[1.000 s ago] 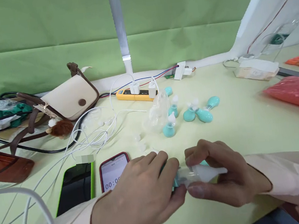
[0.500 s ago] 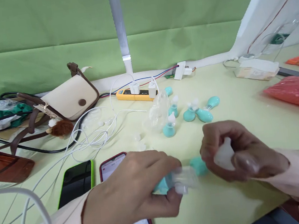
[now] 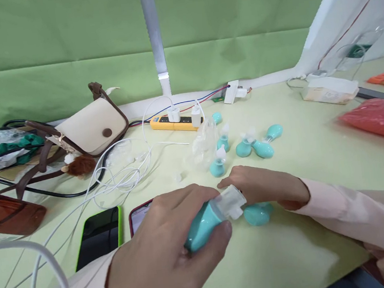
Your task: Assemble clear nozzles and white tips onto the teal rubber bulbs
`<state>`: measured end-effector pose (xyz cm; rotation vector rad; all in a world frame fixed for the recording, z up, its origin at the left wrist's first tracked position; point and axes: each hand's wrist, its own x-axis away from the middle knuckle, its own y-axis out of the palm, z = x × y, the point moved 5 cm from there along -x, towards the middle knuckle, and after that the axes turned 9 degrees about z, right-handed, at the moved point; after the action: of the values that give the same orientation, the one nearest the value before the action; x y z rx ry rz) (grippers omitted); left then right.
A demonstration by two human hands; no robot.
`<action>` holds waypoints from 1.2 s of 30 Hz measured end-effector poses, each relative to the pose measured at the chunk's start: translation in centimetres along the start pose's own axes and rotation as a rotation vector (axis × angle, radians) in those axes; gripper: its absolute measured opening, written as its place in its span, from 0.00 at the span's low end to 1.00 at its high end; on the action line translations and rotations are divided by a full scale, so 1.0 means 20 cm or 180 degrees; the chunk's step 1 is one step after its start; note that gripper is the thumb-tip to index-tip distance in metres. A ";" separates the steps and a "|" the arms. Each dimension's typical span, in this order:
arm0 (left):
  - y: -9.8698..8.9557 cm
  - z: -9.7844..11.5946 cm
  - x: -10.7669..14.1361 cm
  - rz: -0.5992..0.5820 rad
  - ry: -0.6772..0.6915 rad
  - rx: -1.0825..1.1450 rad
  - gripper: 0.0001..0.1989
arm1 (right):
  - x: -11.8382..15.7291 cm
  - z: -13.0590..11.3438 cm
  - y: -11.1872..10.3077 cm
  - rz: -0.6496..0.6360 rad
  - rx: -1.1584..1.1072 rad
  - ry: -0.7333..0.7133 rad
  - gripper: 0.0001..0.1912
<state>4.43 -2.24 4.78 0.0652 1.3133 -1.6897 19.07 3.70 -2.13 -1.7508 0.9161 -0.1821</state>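
My left hand [image 3: 161, 240] is wrapped round a teal squeeze bulb [image 3: 203, 226] with a clear plastic fitting [image 3: 232, 200] on its end, tilted up to the right. Just behind that fitting, my right hand [image 3: 254, 184] reaches left, low over the table. One finger points left; the others are mostly hidden, so what they hold cannot be made out. Under my right wrist lies another teal bulb [image 3: 256, 215]. A small translucent white piece [image 3: 178, 177] rests beyond my left hand. Past my right hand stands a teal bulb with a whitish tip [image 3: 217, 167].
Several more teal bulbs [image 3: 263, 148] lie farther back, beside a crumpled clear bag [image 3: 204, 145]. Two phones, one green-edged [image 3: 98, 233], lie near my left arm. White cables [image 3: 126, 177], a handbag [image 3: 89, 128] and a yellow power strip [image 3: 172, 124] are behind. Right: a red package [image 3: 376, 118].
My right hand has moved left and away from me, and the translucent white tip it held is out of sight. My left hand has turned the bulb's fitting upward.
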 end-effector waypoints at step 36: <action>0.15 -0.03 0.15 -0.1046 -0.2914 0.2486 0.13 | 0.10 -0.42 -0.36 0.1226 -0.0001 -0.0975 0.03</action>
<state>4.58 -3.56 0.59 -0.4407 -0.0428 -2.0382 19.41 -3.22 6.76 -1.5150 1.0017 0.3282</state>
